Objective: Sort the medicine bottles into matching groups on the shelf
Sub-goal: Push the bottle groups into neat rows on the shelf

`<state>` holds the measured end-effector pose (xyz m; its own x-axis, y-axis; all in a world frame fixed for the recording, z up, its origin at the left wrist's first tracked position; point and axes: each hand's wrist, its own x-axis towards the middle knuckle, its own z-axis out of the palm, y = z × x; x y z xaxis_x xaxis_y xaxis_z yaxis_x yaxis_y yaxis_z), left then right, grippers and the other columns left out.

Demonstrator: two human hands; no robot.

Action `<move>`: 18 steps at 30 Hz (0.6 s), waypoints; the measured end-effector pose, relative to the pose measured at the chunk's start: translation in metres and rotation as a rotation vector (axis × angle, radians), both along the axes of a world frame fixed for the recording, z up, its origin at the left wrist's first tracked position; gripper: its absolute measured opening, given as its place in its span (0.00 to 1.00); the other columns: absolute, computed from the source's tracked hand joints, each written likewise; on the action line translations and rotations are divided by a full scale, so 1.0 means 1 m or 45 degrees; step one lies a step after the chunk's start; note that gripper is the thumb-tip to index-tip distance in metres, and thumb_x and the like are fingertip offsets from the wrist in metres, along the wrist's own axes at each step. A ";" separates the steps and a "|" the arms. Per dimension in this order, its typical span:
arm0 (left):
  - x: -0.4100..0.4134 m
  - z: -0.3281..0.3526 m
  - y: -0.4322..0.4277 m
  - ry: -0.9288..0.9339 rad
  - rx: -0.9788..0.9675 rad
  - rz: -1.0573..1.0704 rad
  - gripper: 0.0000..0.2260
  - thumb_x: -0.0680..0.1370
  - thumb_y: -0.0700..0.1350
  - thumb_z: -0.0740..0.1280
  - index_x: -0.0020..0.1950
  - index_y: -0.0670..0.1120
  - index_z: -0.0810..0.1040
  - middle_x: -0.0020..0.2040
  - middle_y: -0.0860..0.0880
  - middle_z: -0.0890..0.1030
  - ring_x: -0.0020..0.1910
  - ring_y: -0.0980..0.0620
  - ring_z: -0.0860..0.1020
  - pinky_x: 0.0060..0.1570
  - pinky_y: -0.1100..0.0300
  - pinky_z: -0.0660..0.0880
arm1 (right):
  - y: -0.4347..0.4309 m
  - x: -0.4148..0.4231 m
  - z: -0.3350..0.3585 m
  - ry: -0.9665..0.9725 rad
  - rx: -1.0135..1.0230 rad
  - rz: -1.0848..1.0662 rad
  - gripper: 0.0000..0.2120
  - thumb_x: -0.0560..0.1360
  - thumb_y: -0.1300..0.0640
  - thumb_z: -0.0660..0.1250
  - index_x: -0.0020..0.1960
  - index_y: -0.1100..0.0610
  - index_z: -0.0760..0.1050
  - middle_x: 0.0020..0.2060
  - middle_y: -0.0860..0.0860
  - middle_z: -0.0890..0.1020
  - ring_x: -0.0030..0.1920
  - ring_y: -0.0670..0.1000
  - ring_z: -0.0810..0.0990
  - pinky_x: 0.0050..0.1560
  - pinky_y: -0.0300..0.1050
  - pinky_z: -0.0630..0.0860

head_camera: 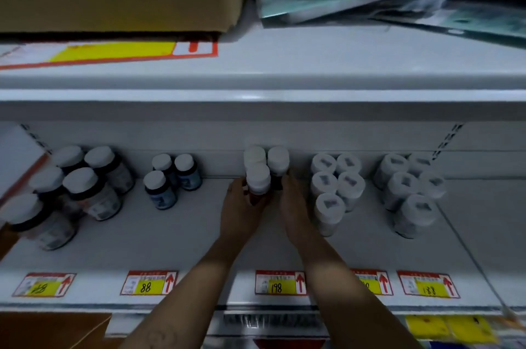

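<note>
Head view shows both hands, left hand point(238, 206) and right hand point(293, 206), cupped around a cluster of white-capped medicine bottles point(258, 177) standing between them on the shelf point(170, 249); likely light, rigid and smooth-sided, they are best gripped low on their bodies.

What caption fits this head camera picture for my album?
Two hands, left and right, grip the middle bottles on a shelf of sorted groups.
</note>
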<state>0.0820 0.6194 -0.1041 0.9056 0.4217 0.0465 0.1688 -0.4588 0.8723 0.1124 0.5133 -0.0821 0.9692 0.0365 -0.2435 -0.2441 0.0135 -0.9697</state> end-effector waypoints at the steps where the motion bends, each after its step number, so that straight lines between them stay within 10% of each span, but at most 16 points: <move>1: 0.000 0.000 0.000 -0.005 0.004 0.004 0.20 0.70 0.50 0.76 0.58 0.46 0.75 0.56 0.49 0.81 0.52 0.51 0.79 0.48 0.58 0.73 | 0.000 0.001 0.000 -0.013 -0.029 0.013 0.20 0.83 0.50 0.53 0.67 0.61 0.70 0.63 0.60 0.77 0.64 0.60 0.75 0.55 0.46 0.72; 18: -0.004 -0.004 0.015 0.009 0.029 -0.065 0.28 0.71 0.48 0.76 0.68 0.45 0.72 0.64 0.48 0.79 0.61 0.49 0.77 0.56 0.61 0.72 | 0.014 0.002 0.002 0.019 -0.089 0.043 0.18 0.83 0.53 0.53 0.71 0.53 0.67 0.66 0.55 0.75 0.61 0.54 0.75 0.57 0.46 0.68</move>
